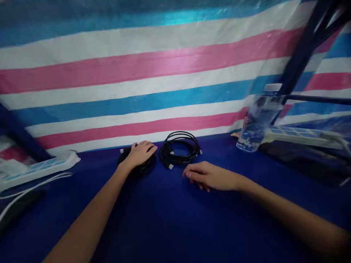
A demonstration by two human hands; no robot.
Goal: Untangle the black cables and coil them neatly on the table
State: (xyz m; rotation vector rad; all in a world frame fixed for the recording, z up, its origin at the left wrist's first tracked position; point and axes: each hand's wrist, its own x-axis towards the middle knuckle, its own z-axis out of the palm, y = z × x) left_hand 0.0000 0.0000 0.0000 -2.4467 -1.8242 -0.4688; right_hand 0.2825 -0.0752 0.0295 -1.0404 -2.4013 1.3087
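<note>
Black, thin and limp, the cable coil (138, 166) under the left hand (140, 153) looks light and floppy; the fingers lie spread and flat over it, pressing rather than pinching, near the back edge of the blue table (164, 219). A second cable coil (179, 149) lies just beside it, loops loose, pale plugs poking out; gripping across the bundled strands would likely keep it together. The right hand (210, 176) rests near that coil, fingers loosely curled, holding nothing. A water bottle (256, 124) stands toward the right back corner.
</note>
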